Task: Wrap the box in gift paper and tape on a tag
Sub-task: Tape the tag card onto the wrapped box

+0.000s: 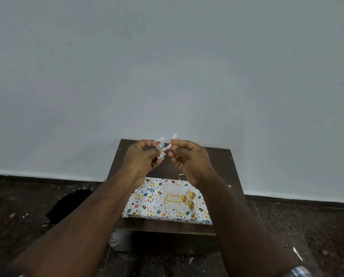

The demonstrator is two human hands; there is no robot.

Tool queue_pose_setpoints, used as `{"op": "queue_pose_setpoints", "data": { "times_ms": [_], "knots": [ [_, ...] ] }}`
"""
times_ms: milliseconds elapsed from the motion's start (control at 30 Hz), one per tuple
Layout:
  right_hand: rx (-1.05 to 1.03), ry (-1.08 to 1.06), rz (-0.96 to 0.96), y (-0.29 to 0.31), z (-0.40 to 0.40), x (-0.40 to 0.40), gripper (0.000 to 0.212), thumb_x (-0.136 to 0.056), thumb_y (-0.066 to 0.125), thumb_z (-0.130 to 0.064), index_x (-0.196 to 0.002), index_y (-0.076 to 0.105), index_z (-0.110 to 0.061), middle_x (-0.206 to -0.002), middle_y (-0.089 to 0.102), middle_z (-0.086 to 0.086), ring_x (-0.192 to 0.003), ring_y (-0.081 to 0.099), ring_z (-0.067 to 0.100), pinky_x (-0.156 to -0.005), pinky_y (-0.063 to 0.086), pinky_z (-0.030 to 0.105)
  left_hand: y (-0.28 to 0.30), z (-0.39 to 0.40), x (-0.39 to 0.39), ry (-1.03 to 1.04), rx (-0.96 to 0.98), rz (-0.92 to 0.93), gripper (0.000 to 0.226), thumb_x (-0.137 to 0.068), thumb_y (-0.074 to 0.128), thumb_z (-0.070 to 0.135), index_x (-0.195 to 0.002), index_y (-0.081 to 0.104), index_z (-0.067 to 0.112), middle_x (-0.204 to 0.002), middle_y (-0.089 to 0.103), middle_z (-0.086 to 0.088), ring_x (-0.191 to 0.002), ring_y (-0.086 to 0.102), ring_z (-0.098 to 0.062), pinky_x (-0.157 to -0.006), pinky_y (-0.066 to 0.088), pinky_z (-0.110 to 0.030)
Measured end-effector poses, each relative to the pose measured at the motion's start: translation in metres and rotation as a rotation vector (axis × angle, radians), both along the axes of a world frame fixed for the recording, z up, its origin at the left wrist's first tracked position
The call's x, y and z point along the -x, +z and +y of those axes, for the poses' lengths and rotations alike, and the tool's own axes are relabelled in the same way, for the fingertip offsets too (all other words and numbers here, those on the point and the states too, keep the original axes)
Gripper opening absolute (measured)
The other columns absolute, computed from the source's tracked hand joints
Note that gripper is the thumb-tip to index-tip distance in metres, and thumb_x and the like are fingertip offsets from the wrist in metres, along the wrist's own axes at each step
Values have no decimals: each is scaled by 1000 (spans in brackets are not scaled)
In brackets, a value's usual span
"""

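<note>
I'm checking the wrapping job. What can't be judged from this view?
- Wrapped box: its right end is hidden behind the right forearm.
- Tape on the tag: too small to see.
- Paper strip: partly hidden inside the left hand and the right hand.

Plain pale grey wall [167, 66], dark speckled floor [307, 226], small dark brown table [217, 156] against it

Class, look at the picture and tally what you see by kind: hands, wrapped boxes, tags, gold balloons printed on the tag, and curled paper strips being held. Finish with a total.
Hands: 2, left hand and right hand
Wrapped box: 1
Happy Birthday tag: 1
Gold balloons on the tag: 3
Curled paper strip: 1
Total: 8
</note>
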State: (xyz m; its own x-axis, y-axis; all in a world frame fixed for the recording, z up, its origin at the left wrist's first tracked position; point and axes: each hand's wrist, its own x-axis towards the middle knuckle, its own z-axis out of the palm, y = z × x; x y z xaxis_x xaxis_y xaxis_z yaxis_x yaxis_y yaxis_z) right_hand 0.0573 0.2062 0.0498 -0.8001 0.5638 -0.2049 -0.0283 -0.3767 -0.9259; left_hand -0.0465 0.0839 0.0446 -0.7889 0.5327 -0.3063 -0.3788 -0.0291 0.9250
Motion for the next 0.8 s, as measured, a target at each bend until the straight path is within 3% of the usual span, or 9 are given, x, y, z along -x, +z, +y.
{"op": "queue_pose_setpoints", "data": {
  "times_ms": [200, 533, 600, 700, 800],
  "knots": [
    [12, -8, 24, 6, 0, -2, 25, -100, 54, -5, -122, 66, -8, -91, 74, 10, -79, 69, 19, -72, 54, 30, 0, 1, 0, 1, 32, 41, 17, -91, 73, 3, -108, 71, 5, -95, 73, -14, -72, 68, -17, -64, 58, -27],
    [-395, -54, -58, 5, -6, 2, 16, -86, 76, -3, -100, 71, -9, -82, 74, 13, -74, 69, 17, -61, 53, 25, 1, 6, -3, 28, 54, 53, 13, -92, 73, 3, -104, 70, 5, -90, 73, -14, -69, 69, -16, -68, 61, -29],
    [-432, -65, -70, 4, -8, 4, 16, -84, 79, -4, -97, 71, -10, -85, 74, 16, -74, 68, 19, -62, 54, 26, 1, 7, -4, 27, 55, 62, 12, -91, 73, 3, -102, 71, 6, -90, 73, -15, -69, 69, -16, -67, 61, -29],
    [-508, -80, -118, 2, -8, 6, 19, -83, 80, -6, -98, 70, -11, -83, 74, 7, -70, 68, 12, -63, 57, 26, -1, 7, -5, 24, 62, 70, 12, -92, 71, 1, -103, 71, 6, -95, 74, -17, -76, 70, -21, -67, 60, -30],
    [-543, -88, -156, 0, -7, 8, 21, -83, 78, -4, -101, 69, -10, -84, 75, 4, -73, 70, 13, -69, 61, 34, -1, 6, -6, 5, 55, 50, 13, -93, 71, 1, -105, 71, 5, -98, 75, -18, -79, 71, -23, -68, 59, -30]
  ]
}}
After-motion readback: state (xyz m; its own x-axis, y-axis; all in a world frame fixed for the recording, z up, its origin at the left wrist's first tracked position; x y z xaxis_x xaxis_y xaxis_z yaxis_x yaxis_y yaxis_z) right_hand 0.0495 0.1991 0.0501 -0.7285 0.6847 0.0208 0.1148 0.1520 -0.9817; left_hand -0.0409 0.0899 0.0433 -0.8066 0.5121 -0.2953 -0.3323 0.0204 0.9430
